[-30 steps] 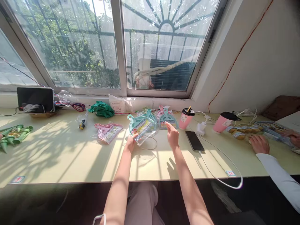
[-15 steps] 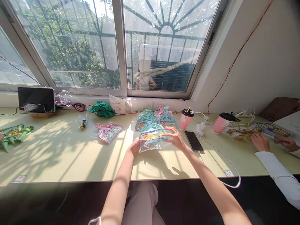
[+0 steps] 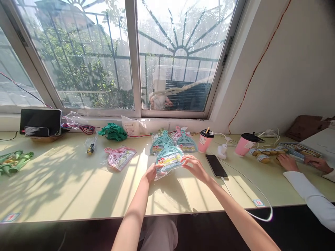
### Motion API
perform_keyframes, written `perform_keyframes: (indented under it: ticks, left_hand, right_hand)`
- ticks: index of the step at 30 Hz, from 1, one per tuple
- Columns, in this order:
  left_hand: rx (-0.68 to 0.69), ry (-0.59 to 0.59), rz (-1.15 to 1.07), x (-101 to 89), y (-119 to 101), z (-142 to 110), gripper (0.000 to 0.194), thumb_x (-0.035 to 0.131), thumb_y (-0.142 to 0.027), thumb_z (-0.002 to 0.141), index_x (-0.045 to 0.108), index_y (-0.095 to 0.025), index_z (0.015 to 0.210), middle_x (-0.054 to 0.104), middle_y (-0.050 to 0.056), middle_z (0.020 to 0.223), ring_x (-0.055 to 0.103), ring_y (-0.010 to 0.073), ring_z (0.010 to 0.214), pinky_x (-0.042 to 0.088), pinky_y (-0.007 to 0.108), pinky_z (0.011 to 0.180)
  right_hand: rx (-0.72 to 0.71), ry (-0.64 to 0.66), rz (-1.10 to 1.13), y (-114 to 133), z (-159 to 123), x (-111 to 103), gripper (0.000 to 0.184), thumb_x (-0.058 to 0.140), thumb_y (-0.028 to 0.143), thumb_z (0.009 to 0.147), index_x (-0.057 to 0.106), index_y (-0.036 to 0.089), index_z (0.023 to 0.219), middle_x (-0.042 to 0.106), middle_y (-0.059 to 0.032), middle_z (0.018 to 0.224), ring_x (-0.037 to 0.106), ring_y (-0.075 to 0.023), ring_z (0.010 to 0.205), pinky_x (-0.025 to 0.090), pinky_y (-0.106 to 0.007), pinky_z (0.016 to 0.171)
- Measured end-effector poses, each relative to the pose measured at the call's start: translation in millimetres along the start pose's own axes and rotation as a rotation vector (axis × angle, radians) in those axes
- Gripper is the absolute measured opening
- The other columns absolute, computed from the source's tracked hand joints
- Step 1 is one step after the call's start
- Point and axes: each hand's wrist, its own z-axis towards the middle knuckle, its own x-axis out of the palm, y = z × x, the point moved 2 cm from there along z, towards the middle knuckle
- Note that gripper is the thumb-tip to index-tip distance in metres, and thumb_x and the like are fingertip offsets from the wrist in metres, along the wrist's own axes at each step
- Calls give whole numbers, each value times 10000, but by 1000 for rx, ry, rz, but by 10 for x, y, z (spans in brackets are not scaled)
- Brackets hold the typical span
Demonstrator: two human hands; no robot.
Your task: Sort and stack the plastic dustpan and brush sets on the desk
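Note:
A small teal dustpan and brush set (image 3: 169,159) in a clear plastic bag is held up above the table's middle. My left hand (image 3: 151,173) pinches its lower left edge, thumb in front. My right hand (image 3: 195,166) grips the right edge of the bag with bent fingers. Just behind it lie more bagged sets: teal ones (image 3: 162,139) to the left and a teal one with a pink handle (image 3: 186,142) to the right. Off to the left rests a pink bagged dustpan set (image 3: 120,157).
Right of my hands are a phone (image 3: 216,166) on a cable, a charger (image 3: 222,150) and two pink cups (image 3: 205,142). A co-worker's hands (image 3: 288,162) handle things at far right. Leftward lie a green cloth (image 3: 113,132), a screwdriver (image 3: 90,149) and a tablet (image 3: 41,122).
The view has tilted slightly upward, so the table sits lower in it. My right fingers, spread before, have drawn in on the bag's right edge. The set has tipped slightly.

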Motion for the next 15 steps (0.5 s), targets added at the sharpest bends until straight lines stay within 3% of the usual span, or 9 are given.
perform_keyframes:
  ticks: [2, 4, 7, 9, 12, 15]
  left_hand:
    - [-6, 46, 48, -3, 27, 35, 498, 802, -185, 752, 621, -208, 1215, 768, 99, 1102, 747, 229, 880, 604, 291, 636]
    - [0, 175, 103, 8, 42, 63, 465, 819, -217, 720, 641, -187, 1149, 763, 130, 1126, 740, 233, 869, 577, 288, 627]
    - [42, 345, 195, 27, 43, 81, 456, 837, -277, 695, 678, -151, 1103, 765, 166, 1136, 731, 226, 800, 516, 272, 578]
    - [53, 379, 231, 35, 44, 79, 477, 849, -310, 703, 681, -158, 1123, 773, 155, 1100, 732, 219, 760, 491, 261, 553]
    - [76, 388, 245, 47, 49, 63, 522, 880, -366, 734, 662, -178, 1169, 774, 134, 1055, 753, 218, 756, 501, 249, 540]
    - [93, 380, 249, 49, 64, 55, 529, 906, -396, 747, 651, -179, 1156, 768, 123, 995, 754, 204, 727, 518, 239, 529]
  right_hand:
    - [31, 29, 24, 76, 62, -12, 257, 682, 388, 995, 705, 262, 773, 823, -54, 1097, 767, -278, 1137, 525, -527, 1143]
    - [98, 71, 82, 80, 106, -28, 288, 671, 409, 983, 679, 259, 738, 826, -52, 1130, 753, -295, 1199, 473, -544, 1199]
    - [238, 113, 184, -36, 93, -35, 326, 678, 477, 940, 661, 250, 706, 825, -74, 1096, 750, -323, 1173, 500, -553, 1154]
    - [306, 47, 178, -145, 30, -21, 323, 714, 512, 891, 696, 246, 709, 793, -108, 1138, 718, -345, 1184, 504, -568, 1140]
    - [389, -167, 97, -295, -109, 62, 305, 767, 546, 812, 750, 263, 700, 695, -141, 1263, 611, -402, 1316, 430, -648, 1202]
    - [494, -294, 219, -419, -239, 238, 316, 740, 592, 780, 745, 278, 751, 622, -145, 1365, 631, -398, 1283, 563, -651, 1056]
